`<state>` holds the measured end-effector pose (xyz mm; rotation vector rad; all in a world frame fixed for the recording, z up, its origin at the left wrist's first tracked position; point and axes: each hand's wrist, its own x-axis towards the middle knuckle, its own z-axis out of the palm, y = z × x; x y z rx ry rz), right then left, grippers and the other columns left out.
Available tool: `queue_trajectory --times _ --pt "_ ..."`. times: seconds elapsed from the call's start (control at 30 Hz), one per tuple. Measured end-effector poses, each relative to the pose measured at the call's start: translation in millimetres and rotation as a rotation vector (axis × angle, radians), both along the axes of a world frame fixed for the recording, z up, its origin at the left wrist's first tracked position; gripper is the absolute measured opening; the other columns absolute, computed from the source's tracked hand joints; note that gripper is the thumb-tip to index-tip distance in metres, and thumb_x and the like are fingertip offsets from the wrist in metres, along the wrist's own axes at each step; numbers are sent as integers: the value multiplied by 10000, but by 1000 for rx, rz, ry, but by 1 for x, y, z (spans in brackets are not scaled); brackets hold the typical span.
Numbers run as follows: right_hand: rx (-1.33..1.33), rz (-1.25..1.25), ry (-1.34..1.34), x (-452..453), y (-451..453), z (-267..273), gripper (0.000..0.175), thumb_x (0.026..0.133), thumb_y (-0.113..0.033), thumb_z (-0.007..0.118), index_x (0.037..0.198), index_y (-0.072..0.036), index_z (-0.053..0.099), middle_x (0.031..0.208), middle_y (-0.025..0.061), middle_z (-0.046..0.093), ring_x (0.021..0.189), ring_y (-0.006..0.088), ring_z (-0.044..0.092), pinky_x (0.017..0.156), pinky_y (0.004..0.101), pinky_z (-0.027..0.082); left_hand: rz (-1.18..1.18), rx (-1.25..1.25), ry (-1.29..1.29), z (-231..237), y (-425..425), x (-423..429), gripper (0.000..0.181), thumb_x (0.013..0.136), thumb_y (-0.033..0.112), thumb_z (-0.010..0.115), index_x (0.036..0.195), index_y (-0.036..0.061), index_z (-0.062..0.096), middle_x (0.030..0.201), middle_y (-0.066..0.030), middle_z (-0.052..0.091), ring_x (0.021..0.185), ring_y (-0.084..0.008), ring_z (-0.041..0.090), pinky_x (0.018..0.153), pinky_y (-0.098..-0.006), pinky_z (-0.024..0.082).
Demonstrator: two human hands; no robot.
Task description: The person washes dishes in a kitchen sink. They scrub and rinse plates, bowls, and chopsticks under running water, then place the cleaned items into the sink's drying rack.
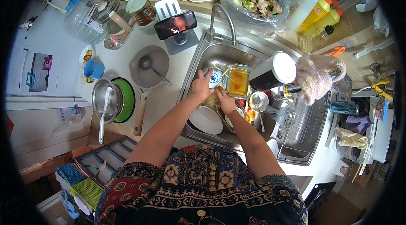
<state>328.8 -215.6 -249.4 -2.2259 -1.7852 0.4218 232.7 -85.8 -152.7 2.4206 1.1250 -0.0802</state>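
Note:
My left hand [201, 87] is over the left part of the sink basin, its fingers around a small white dish with a blue pattern [216, 78]. Close by, my right hand [226, 102] reaches down among the dishes with fingers extended. Its fingertips are near a brown-tinted glass bowl [227, 123], and whether they grip anything is hidden. Beyond it stands a rectangular glass container [238, 81] of yellow liquid. A white bowl [206, 121] lies tilted below my left wrist. A small white bowl [256, 97] with a metal spoon [261, 119] is to the right.
A black-and-white cylinder [269, 72] overhangs the sink's right side, beside a towel [317, 77] draped over a pipe. The tap [234, 26] arches at the back. Left are a saucepan [150, 66], steel bowls [104, 99] and a phone [176, 24] on a stand. A wire rack [309, 129] fills the right basin.

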Motion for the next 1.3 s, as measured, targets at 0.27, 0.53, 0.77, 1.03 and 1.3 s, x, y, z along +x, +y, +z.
queue_trajectory --times 0.27,0.53,0.77,1.03,1.3 --pt "-52 -206 103 2 4 -7 246 800 -178 481 1034 -110 507 980 120 577 785 280 587 664 392 465 -99 77 23 -23 3 16 817 571 209 747 1267 224 319 1056 -180 359 729 -340 569 644 -401 481" --pt "431 -845 34 68 -39 5 280 735 -199 576 936 -20 497 839 178 550 763 390 528 720 459 420 -288 365 27 -54 12 28 512 676 86 581 1144 249 453 964 -97 403 861 -256 496 645 -350 470" --pt "-247 -798 187 99 -24 -9 536 721 -445 540 1086 -54 523 1066 257 521 957 386 523 829 415 414 -354 473 61 -59 10 17 465 737 101 495 1165 276 442 965 -71 414 840 -212 489 672 -335 416" --pt "194 -482 -14 95 2 -13 252 685 -168 540 897 -40 495 788 208 532 739 366 536 663 443 418 -239 447 163 -75 6 8 564 716 76 523 1220 293 392 1030 -84 406 811 -219 511 650 -345 425" --pt "64 36 -223 103 33 45 310 889 -298 337 943 -47 510 895 163 560 845 334 540 792 383 390 -189 362 87 -74 2 7 547 692 94 562 1187 284 427 1085 -104 387 822 -242 520 642 -346 429"
